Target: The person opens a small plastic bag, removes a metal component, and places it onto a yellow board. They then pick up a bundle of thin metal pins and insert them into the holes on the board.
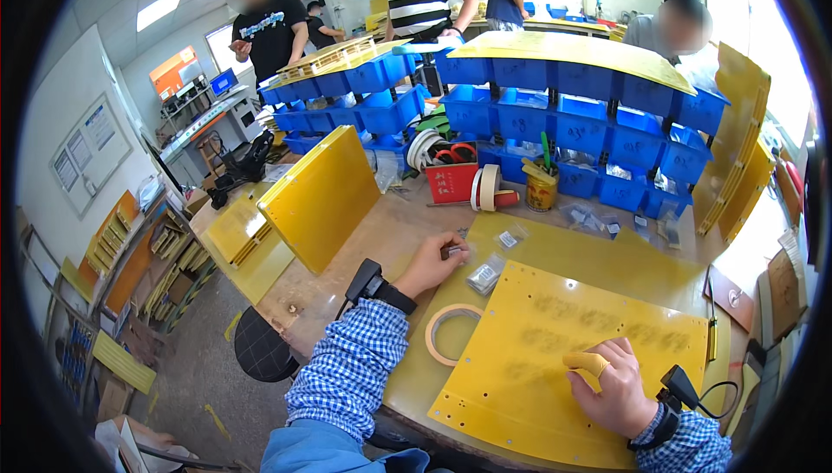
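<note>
A yellow board (520,369) with small holes along its edges and faint dark smudges lies on the work table in front of me. My right hand (615,391) is over its right part, fingers curled in, a yellow cover on one finger; whatever they may hold is hidden. Farther left, my left hand (433,263) is closed on something small and pale that I cannot make out. Beside it are a clear bag of small parts (486,274) and a smaller clear bag (511,235). A roll of tape (452,334) lies flat at the board's left edge.
Blue parts bins (581,130) rise in rows behind the table. Upright yellow boards (325,200) stand at left. Near the bins are a red box (452,183), tape rolls (487,187) and a can of tools (542,189). A stool (264,347) is at lower left. Several people stand beyond.
</note>
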Demonstrator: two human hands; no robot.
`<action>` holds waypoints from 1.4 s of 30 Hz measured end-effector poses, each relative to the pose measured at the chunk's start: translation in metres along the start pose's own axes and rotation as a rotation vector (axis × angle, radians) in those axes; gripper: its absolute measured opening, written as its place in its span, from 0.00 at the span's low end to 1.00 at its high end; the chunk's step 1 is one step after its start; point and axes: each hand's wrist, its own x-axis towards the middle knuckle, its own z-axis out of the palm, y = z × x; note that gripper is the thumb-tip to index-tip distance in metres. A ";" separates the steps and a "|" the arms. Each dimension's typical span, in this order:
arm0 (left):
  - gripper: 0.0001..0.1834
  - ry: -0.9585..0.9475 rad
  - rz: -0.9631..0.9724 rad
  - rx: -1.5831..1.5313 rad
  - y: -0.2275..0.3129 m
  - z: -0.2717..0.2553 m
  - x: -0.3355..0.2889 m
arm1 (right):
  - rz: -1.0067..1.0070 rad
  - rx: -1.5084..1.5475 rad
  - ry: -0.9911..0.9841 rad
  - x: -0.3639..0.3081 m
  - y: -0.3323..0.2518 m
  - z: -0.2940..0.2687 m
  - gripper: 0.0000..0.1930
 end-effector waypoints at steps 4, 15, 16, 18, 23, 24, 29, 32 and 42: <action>0.06 0.024 -0.006 0.038 0.000 -0.001 0.001 | 0.003 0.041 0.001 0.002 0.001 0.000 0.10; 0.06 0.020 -0.002 0.037 -0.002 0.001 0.002 | -0.141 -0.096 -0.052 -0.001 0.006 -0.008 0.10; 0.06 0.041 0.017 0.026 -0.002 0.000 0.002 | -0.129 -0.094 -0.028 -0.001 0.006 -0.007 0.12; 0.06 0.062 0.036 0.007 -0.004 0.000 0.002 | -0.116 -0.097 -0.009 -0.001 0.006 -0.008 0.13; 0.05 0.163 -0.012 -0.195 0.016 -0.003 0.006 | -0.089 -0.082 0.015 0.002 -0.001 -0.017 0.09; 0.05 0.191 0.050 -0.270 0.024 -0.007 0.008 | -0.098 -0.088 0.015 0.004 -0.001 -0.021 0.09; 0.05 0.301 0.172 -0.327 0.091 -0.027 0.004 | -0.082 -0.190 0.190 0.008 0.018 -0.059 0.10; 0.05 0.210 0.332 -0.283 0.144 -0.039 0.006 | -0.061 -0.371 0.216 0.004 0.029 -0.102 0.09; 0.05 -0.109 0.690 0.028 0.238 -0.001 -0.015 | -0.232 -0.606 0.208 0.071 -0.028 -0.159 0.05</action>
